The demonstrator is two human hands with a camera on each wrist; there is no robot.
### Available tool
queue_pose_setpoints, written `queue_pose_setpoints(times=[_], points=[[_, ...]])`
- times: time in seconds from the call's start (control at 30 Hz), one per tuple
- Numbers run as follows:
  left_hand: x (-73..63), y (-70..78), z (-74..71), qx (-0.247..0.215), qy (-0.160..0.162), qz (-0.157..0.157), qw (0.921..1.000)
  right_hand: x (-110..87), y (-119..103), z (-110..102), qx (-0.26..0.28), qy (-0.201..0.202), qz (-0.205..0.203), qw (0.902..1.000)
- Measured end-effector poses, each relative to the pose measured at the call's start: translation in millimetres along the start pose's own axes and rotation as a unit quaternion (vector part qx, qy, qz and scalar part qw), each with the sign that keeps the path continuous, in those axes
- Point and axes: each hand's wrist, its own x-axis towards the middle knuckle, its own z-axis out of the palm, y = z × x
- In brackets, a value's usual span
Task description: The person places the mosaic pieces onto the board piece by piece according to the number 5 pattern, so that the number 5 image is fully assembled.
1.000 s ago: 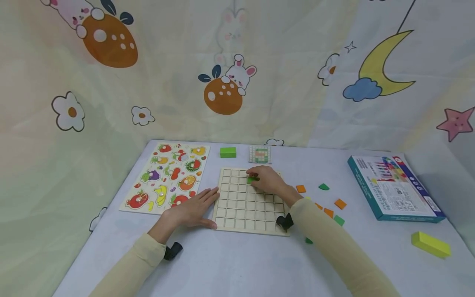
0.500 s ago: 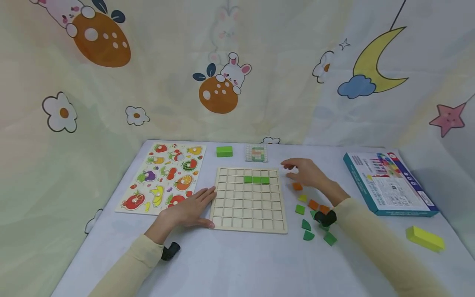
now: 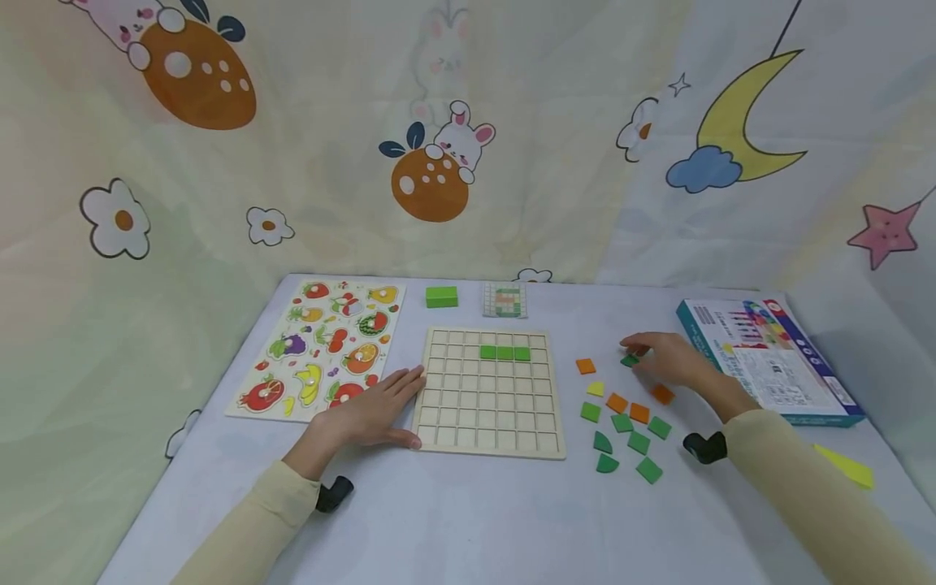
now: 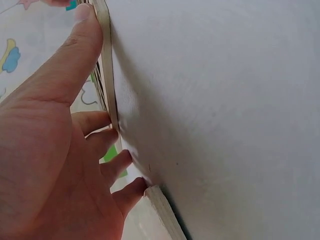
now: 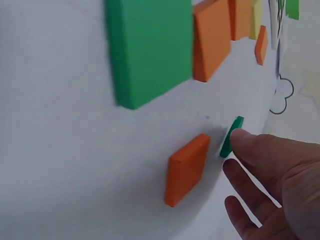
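Note:
The left hand (image 3: 366, 413) lies spread on the table beside the wooden grid board (image 3: 488, 406), fingertips and thumb touching its left edge. In the left wrist view its thumb rests along the rim of the board (image 4: 107, 55). Toward the back right, the right hand (image 3: 671, 360) pinches a small green quarter-round tile (image 3: 629, 360). The right wrist view shows the thumb on that green tile (image 5: 232, 137); the index finger is mostly hidden. An orange square tile (image 3: 662, 394) lies just below the hand. Three green square tiles (image 3: 504, 353) sit in a row in the board's upper part.
Loose green tiles (image 3: 639, 442), orange tiles (image 3: 617, 402) and a yellow tile (image 3: 595, 388) lie right of the board. A fruit puzzle (image 3: 329, 349) is at left. A green block (image 3: 442, 297), a pattern card (image 3: 504, 301), a box (image 3: 775, 366) and a yellow block (image 3: 844, 467) stand around.
The right hand left a green tile in the row on the board, then moved right over the table to the green quarter-round tile. The left hand stayed at the board's edge.

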Motion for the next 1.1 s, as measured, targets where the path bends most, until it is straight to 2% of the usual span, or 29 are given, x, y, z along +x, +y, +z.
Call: queue_pose_setpoints(times=[0.37, 0.7, 0.87, 0.97, 1.1], points=[[0.4, -1.2, 0.1, -0.015, 0.007, 0.011, 0.9998, 0.0, 0, 9, -0.012, 0.052, 0.012, 0.9985], [0.1, -0.9, 0.2, -0.017, 0.007, 0.012, 0.9998, -2.8, -9, 15, -0.033, 0.064, 0.032, 0.9969], [0.1, -0.7, 0.1, -0.017, 0.008, 0.013, 0.9997, -4.1, -4, 10, -0.003, 0.062, 0.003, 0.9981], [0.5, -0.6, 0.1, -0.019, 0.007, 0.012, 0.9997, -5.0, 2, 9, 0.027, 0.044, -0.016, 0.9986], [1.0, 0.0, -0.3, -0.02, 0.005, 0.01, 0.9997, -5.8, 6, 11, 0.052, 0.025, -0.021, 0.9981]])
